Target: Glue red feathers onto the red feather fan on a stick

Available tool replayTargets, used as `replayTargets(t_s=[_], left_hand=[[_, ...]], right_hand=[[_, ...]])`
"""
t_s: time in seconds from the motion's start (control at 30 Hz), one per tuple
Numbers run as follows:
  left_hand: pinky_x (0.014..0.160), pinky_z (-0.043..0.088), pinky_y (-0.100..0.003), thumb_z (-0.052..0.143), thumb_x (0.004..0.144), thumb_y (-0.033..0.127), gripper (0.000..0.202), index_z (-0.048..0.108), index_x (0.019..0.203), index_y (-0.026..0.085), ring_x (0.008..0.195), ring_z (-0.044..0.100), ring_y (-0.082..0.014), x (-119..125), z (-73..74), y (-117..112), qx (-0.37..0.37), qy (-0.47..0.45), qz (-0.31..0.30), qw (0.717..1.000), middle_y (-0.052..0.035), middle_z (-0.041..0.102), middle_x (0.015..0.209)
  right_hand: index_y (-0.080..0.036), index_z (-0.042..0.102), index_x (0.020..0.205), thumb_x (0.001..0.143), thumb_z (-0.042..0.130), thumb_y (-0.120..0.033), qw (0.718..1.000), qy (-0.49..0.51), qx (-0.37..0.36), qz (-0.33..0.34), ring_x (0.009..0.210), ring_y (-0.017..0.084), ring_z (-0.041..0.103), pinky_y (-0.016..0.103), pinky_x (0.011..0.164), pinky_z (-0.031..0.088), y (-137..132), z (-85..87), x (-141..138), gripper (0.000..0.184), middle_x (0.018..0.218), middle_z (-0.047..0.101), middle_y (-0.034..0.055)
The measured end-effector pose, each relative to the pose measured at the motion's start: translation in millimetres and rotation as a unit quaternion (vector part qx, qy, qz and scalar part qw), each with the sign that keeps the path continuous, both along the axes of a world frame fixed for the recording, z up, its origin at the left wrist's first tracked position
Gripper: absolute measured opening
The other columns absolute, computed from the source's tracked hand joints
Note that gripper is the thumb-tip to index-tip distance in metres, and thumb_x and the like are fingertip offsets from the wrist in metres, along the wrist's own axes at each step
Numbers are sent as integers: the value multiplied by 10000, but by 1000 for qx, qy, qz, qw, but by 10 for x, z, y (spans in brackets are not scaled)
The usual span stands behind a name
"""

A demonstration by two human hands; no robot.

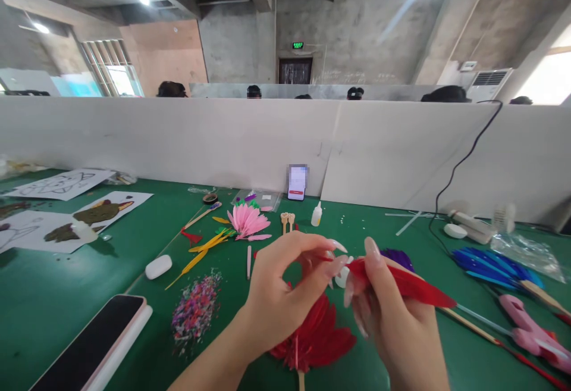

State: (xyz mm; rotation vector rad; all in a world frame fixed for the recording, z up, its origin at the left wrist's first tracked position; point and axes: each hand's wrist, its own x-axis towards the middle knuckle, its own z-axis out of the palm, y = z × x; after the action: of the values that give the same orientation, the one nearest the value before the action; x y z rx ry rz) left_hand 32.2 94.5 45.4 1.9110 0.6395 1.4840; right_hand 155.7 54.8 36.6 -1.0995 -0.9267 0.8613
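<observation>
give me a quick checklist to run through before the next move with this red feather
1. Red feather secure in the right hand: ok, pinched between thumb and fingers.
2. Left hand gripping the feather's end: cannot tell, fingertips are right by it but contact is unclear.
3. Red feather cluster in full view: not ok, the left hand partly hides it.
4. White bottle upright: ok, standing beyond the hands.
5. Pink tool switched on: cannot tell.

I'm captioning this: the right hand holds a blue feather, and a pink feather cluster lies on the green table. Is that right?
Not quite: the head view shows the right hand holding a red feather, not a blue one. The pink feather cluster does lie on the green table.
</observation>
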Motion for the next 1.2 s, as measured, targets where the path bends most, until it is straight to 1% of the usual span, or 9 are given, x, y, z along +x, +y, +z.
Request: replayTargets(t_s=[0.1,0.17,0.27,0.47,0.67,0.87,0.97,1.1,1.2], left_hand=[[614,529,-201,582,835,178,112,620,930,222,701,625,-99,28,-29,17,62,42,35,997,-1,676,826],[614,513,-182,565,847,173,124,597,956,222,702,615,-87,42,-63,26,97,54,62,992,7,671,826],[632,495,-168,516,879,171,109,551,971,216,713,596,-78,53,-103,25,122,70,73,987,8,645,832],[651,463,-195,378,930,153,113,479,921,203,702,548,-95,82,-118,-2,152,98,83,980,-6,575,782],[650,449,-208,325,934,128,161,465,912,203,691,539,-102,97,-125,-23,153,94,86,980,-6,558,752],[672,454,-176,301,938,106,206,478,901,205,697,563,-82,88,-140,-32,134,70,80,985,9,568,724],[676,468,-182,297,939,111,219,499,934,195,711,576,-87,83,-131,-24,129,65,63,988,-3,594,759],[723,473,-206,428,910,161,120,503,1002,182,796,578,-107,81,-121,-12,146,78,70,984,-26,609,871],[700,455,-199,429,908,147,89,494,956,184,768,554,-100,81,-120,-7,143,83,71,984,-14,584,834]], right_hand=[[-205,494,456,788,562,-552,996,60,-54,26,297,74,376,194,294,309,-76,81,-39,484,359,402,-38],[-201,516,470,788,571,-531,994,78,-66,48,300,70,377,188,305,317,-109,125,-57,461,356,412,-39],[-184,560,495,776,588,-522,990,89,-59,88,296,56,359,172,303,296,-110,125,-50,441,347,410,-46],[-176,561,486,787,569,-531,985,100,-9,143,244,47,321,156,252,241,-57,19,23,466,311,389,-52],[-166,576,522,822,555,-497,982,80,-12,169,271,46,379,153,291,310,-134,40,29,448,359,446,-39],[-170,583,541,851,525,-478,987,38,13,153,280,59,420,158,298,335,-118,32,19,442,376,485,-24],[-167,573,524,861,515,-471,992,24,29,122,281,58,417,154,299,336,-96,33,13,458,360,473,-26],[-175,549,546,869,512,-455,997,-13,42,68,293,63,417,166,327,363,-96,49,13,429,359,458,-38],[-183,526,552,891,479,-433,993,-88,55,49,348,74,440,178,351,370,-105,68,26,424,422,458,-35]])
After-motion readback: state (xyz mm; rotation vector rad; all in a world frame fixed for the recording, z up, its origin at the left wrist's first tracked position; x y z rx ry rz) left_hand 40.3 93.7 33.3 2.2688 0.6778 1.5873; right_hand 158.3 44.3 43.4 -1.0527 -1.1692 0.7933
